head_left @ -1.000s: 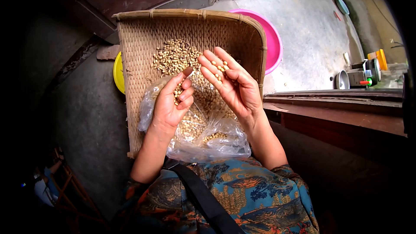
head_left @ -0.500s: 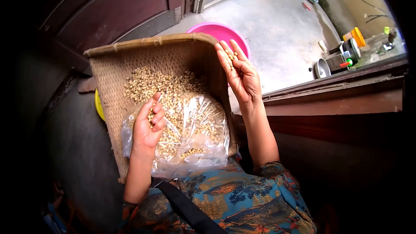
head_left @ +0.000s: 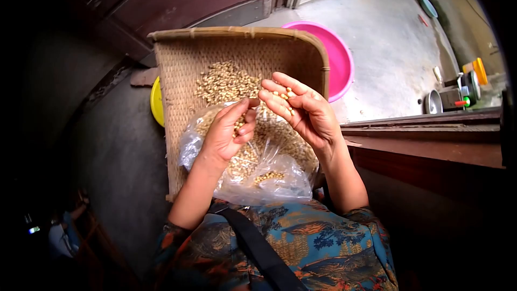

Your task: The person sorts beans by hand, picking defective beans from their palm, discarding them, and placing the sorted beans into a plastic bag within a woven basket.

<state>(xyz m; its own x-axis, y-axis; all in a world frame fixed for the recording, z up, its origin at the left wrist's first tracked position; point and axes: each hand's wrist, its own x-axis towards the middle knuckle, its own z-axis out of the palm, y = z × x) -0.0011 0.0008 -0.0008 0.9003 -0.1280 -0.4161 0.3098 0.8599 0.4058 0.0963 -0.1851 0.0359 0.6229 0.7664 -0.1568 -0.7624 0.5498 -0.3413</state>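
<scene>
A woven bamboo basket [head_left: 186, 56] rests in front of me, with loose soybeans [head_left: 226, 82] heaped toward its back. A clear plastic bag [head_left: 285, 188] with more soybeans lies at its near side. Palm up, my right hand [head_left: 309, 110] holds several soybeans on its lightly cupped, outstretched fingers. My left hand [head_left: 225, 134] is curled round some soybeans, its thumb and fingertips close together beside the right fingertips. Whether the two hands touch, I cannot tell. Both are above the bag.
A pink basin [head_left: 340, 67] stands beyond the basket's right corner. Part of a yellow basin [head_left: 156, 102] shows at its left. A wooden sill [head_left: 420, 145] runs along the right. A metal bowl [head_left: 433, 102] sits on the floor past it.
My right hand has moved left and down from over the basket's right edge, and my left hand has come up and right to meet it. The view has shifted.
</scene>
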